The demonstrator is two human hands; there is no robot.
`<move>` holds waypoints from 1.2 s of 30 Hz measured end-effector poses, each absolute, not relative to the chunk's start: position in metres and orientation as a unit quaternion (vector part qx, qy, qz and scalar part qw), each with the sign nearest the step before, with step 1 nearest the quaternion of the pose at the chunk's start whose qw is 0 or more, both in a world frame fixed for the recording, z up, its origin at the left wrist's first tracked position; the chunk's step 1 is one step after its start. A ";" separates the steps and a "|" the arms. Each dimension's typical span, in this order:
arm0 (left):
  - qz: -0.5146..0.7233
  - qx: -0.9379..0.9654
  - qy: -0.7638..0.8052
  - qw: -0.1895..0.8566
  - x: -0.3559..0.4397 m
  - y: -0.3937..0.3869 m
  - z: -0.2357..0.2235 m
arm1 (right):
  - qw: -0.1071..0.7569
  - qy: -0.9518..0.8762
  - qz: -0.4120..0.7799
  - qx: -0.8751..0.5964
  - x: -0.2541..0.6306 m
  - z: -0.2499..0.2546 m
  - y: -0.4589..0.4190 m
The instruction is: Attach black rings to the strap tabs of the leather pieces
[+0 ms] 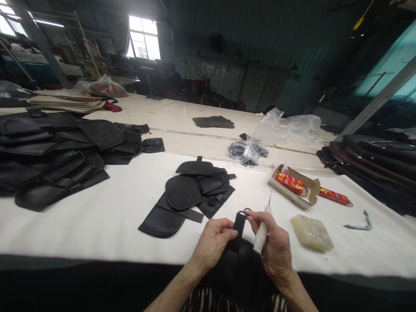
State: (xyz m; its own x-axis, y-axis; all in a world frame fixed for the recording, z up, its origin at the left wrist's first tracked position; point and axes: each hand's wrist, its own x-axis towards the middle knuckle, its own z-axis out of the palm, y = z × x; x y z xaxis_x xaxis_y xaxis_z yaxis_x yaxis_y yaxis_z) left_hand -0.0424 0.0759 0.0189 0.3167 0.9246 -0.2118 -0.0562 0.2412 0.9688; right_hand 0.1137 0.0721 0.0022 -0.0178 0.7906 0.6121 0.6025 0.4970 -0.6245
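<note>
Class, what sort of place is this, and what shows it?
Probably a leather-goods workshop: heaped black leather-like pieces on a long worktable, and a white-handled pointed tool in the right hand.

Strap partly behind left hand

Pale-topped table; black pieces in piles; open carton; yellowish block; bent tool; clear plastic

Daylight glares through the white-framed rectangular window at eleven o'clock; the dark green ribbed metal wall at twelve is dim and blurry.
</note>
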 end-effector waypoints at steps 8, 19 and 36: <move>0.365 0.480 0.447 0.661 -0.044 0.077 0.021 | 0.473 -0.749 0.053 -0.461 0.121 0.003 0.070; 0.364 0.491 0.435 0.661 -0.047 0.076 0.021 | 0.366 -0.859 -0.202 -0.294 0.118 0.035 0.069; 0.398 0.521 0.440 0.614 -0.044 0.071 0.022 | 0.340 -0.872 -0.191 -0.298 0.120 0.038 0.066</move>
